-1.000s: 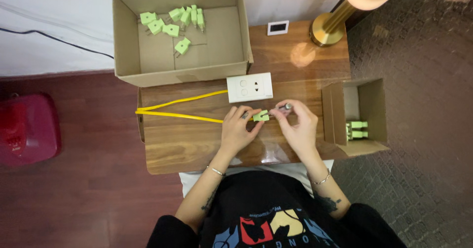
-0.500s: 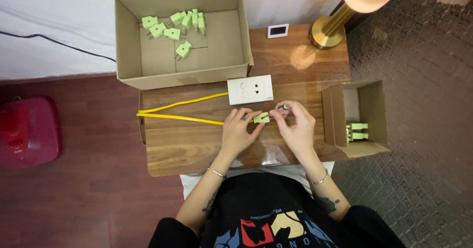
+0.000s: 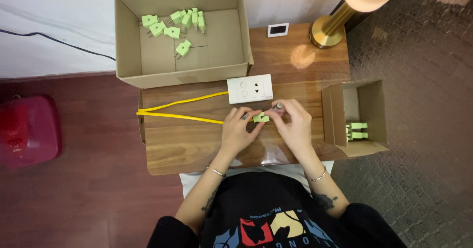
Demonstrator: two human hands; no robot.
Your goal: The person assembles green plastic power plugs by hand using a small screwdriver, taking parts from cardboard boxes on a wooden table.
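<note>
Green plug (image 3: 261,117) mostly covered by fingers of left hand (image 3: 237,132) and right hand (image 3: 294,127); prongs not discernible. Small tool tip (image 3: 279,106) too small to identify. Lamp (image 3: 352,9) shade cut off at top edge

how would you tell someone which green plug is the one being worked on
Start at the wooden table, then find the white socket plate near its middle. Just in front of that plate, the left hand and right hand meet around one green plug. It is the only plug on the table top itself and the only one held in fingers; the rest lie in the two cardboard boxes.
</note>
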